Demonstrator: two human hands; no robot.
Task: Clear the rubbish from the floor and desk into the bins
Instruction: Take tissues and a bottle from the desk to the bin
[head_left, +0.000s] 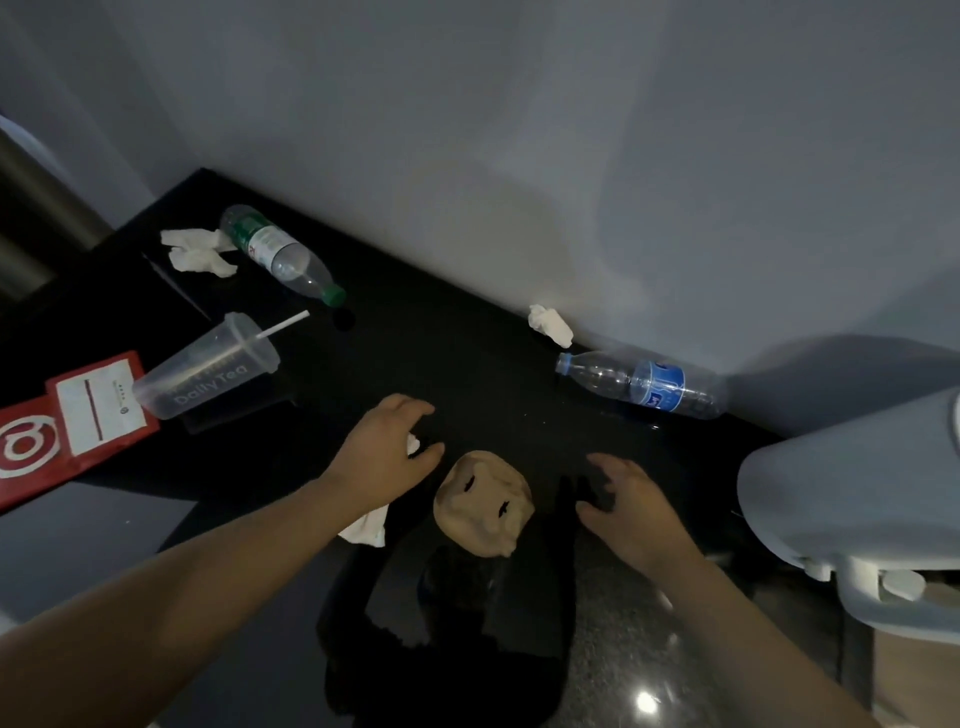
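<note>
My left hand (387, 441) reaches over the black desk (467, 353), its fingers and thumb curled round a white tissue (413, 445); more of the tissue shows under my wrist (366, 527). My right hand (631, 506) grips the rim of a black bin bag (567, 496) at the desk's near edge. A crumpled brown paper bag (483, 501) lies in the bag's mouth. Left on the desk are a green-capped bottle (278, 252), crumpled tissues (197, 252), a clear cup with a straw (208, 371), a red paper bag (67, 421), a small tissue wad (550, 323) and a blue-labelled bottle (639, 384).
A grey wall (571, 156) runs along the back of the desk. A pale grey chair back (852, 509) stands close at the right. The speckled floor (623, 649) shows below the desk edge. A metal cylinder (36, 218) stands at the far left.
</note>
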